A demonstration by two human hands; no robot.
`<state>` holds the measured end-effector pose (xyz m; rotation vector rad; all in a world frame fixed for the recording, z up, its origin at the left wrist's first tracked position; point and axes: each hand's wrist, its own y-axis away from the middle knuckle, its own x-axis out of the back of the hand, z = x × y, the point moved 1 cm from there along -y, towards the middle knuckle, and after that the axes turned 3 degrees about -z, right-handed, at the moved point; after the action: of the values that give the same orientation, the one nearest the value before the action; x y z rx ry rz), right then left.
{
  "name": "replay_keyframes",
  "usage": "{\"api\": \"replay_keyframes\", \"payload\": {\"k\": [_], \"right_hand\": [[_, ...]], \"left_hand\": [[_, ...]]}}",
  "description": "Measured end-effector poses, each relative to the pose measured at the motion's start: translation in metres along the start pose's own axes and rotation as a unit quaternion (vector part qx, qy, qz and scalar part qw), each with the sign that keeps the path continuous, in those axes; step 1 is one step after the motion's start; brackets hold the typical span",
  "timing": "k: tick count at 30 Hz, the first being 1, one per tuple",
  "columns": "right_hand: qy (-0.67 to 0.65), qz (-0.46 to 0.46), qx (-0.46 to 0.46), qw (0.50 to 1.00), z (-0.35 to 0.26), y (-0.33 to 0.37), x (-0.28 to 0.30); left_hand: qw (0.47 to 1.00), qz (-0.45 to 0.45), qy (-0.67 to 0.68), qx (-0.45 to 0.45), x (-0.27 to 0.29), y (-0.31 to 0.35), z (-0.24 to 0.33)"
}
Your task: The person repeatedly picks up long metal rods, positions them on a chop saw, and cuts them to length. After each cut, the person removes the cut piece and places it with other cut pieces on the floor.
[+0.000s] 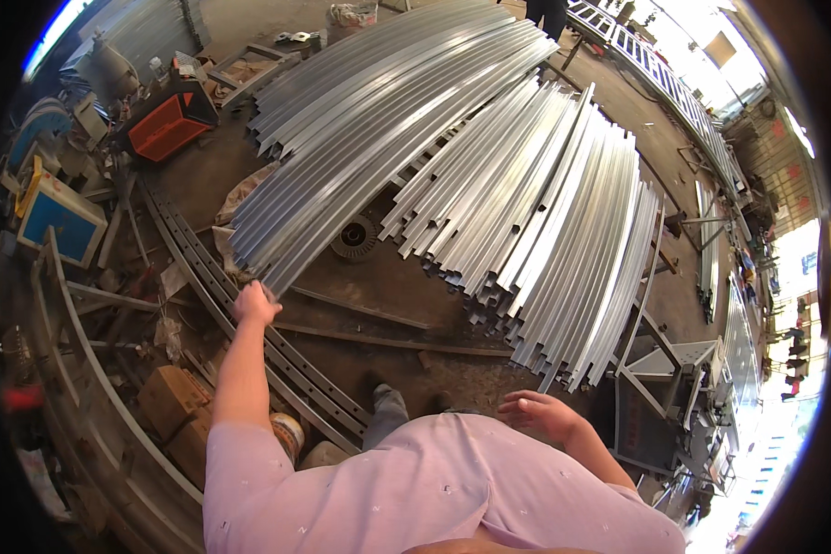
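My left hand point(255, 304) is closed on the near end of a long silvery metal tube point(303, 261), at the edge of the left-hand stack; the fingertips are partly hidden. Several more tubes point(379, 115) lie side by side in that stack and run away from me. My right hand point(537, 413) hangs in front of my body with its fingers loosely stretched and nothing in them. Closest to it is the near end of a second stack of shiny square tubes point(535, 203), without contact.
Perforated dark steel rails point(295, 377) run along my left, by cardboard boxes point(171, 399). A toothed round metal part point(355, 237) lies between the stacks. Far left stand a red-orange machine point(169, 127) and a blue-fronted box point(62, 217). A metal frame point(656, 346) stands right.
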<state>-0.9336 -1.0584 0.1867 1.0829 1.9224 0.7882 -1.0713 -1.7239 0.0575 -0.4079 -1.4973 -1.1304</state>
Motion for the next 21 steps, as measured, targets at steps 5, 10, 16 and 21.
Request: {"api": "replay_keyframes", "payload": {"k": [5,10,16,21], "right_hand": [[-0.022,0.056,-0.045,0.997,0.009,0.009,-0.022],[0.016,0.062,-0.044,0.997,0.019,-0.006,-0.028],[0.068,0.017,-0.011,0.997,0.019,-0.033,-0.005],[0.152,-0.03,-0.012,0.988,-0.017,-0.038,0.009]], "left_hand": [[0.996,0.084,-0.014,-0.019,0.013,-0.078,0.027],[0.973,0.185,0.07,-0.119,0.019,-0.083,0.065],[0.952,0.051,0.201,-0.227,-0.095,0.042,0.042],[0.888,-0.415,-0.124,-0.153,-0.277,0.235,-0.049]]}}
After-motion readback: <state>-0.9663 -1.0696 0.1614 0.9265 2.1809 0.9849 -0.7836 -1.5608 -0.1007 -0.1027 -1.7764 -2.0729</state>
